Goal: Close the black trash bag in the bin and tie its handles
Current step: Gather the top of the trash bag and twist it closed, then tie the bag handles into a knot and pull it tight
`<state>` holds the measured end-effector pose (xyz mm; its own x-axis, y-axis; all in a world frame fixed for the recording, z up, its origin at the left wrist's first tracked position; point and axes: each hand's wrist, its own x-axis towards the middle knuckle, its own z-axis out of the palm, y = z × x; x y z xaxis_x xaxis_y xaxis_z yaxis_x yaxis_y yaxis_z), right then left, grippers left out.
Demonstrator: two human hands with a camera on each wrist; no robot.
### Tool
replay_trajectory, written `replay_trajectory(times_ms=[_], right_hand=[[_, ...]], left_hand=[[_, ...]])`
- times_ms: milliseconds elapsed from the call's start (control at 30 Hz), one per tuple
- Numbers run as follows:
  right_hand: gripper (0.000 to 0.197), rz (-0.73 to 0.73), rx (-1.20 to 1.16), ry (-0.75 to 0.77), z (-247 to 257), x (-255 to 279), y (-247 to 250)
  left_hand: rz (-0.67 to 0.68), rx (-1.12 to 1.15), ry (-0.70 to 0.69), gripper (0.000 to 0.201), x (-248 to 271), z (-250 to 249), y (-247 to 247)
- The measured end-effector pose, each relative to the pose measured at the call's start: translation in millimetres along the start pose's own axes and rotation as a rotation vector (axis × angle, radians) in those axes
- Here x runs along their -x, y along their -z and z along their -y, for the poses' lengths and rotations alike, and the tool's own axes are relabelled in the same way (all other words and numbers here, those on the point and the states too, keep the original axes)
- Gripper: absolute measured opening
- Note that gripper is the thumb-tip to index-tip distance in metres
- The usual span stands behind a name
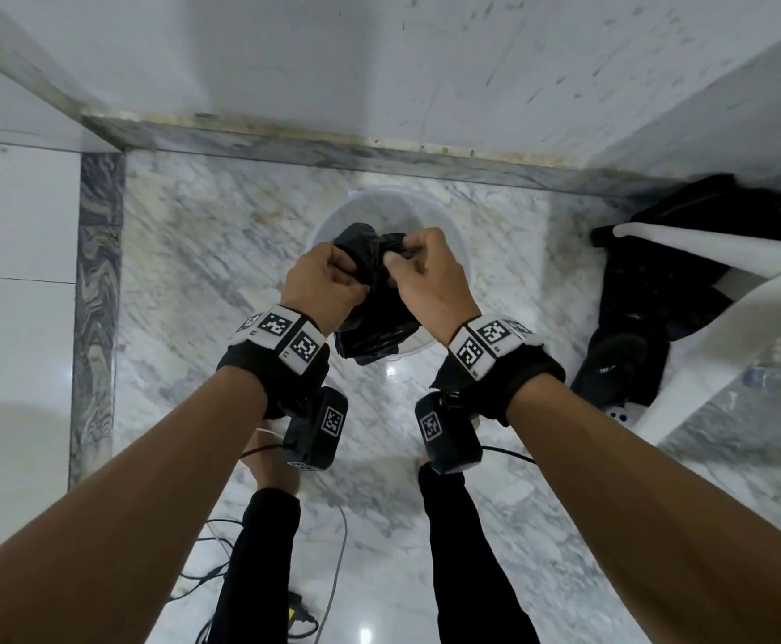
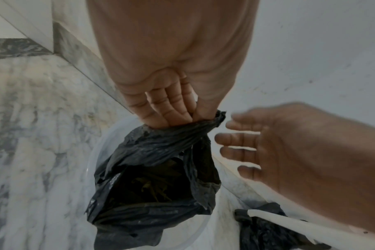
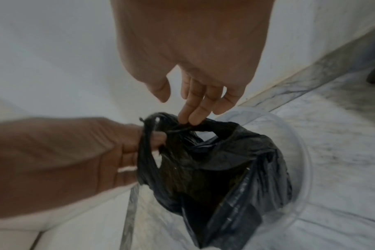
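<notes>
A black trash bag (image 1: 374, 318) sits in a clear round bin (image 1: 456, 246) on the marble floor. My left hand (image 1: 328, 276) grips one gathered handle of the bag, with fingers (image 2: 167, 111) curled round the twisted plastic. My right hand (image 1: 430, 276) is close on the other side, its fingers (image 3: 195, 110) nearly straight. Its fingertips touch the second handle loop in the right wrist view, with the thumb held apart. The bag (image 3: 225, 160) gapes below the handles and dark contents show inside it (image 2: 152, 177). The bin rim (image 3: 300, 152) rings the bag.
The bin stands near a white wall (image 1: 379, 62) with a marble skirting (image 1: 333, 146). A white plastic chair (image 1: 704, 253) and a heap of black material (image 1: 635, 309) lie to the right. Cables (image 1: 221, 550) trail on the floor by my legs.
</notes>
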<state>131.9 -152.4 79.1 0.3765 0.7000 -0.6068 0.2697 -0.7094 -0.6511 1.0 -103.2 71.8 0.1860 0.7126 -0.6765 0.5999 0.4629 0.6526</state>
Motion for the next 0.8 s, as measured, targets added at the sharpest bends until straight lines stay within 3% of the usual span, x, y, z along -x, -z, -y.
replay_trajectory(times_ms=[100, 200, 300, 400, 467, 633, 800], right_hand=[[0.044, 0.077, 0.053, -0.017, 10, -9, -2], [0.034, 0.098, 0.111, 0.009, 7, -19, -5], [0.024, 0.026, 0.212, 0.093, 0, -25, 1], [0.013, 0.024, 0.359, 0.202, -13, -29, 14], [0.007, 0.053, 0.440, 0.233, -24, -35, 22], [0.028, 0.145, 0.765, 0.384, -50, -54, 40], [0.030, 0.198, 1.115, 0.437, -67, -69, 54]], left_hand=[[-0.004, -0.019, -0.029, 0.029, 0, -1, -3], [-0.024, -0.024, -0.048, 0.034, -4, 1, 0], [-0.068, -0.082, -0.102, 0.030, -15, 3, 11], [-0.097, -0.246, -0.190, 0.019, -27, 4, 24], [-0.098, -0.386, -0.233, 0.022, -34, 6, 31], [-0.088, -0.711, -0.394, 0.033, -52, 23, 47], [-0.002, -1.021, -0.496, 0.029, -56, 36, 48]])
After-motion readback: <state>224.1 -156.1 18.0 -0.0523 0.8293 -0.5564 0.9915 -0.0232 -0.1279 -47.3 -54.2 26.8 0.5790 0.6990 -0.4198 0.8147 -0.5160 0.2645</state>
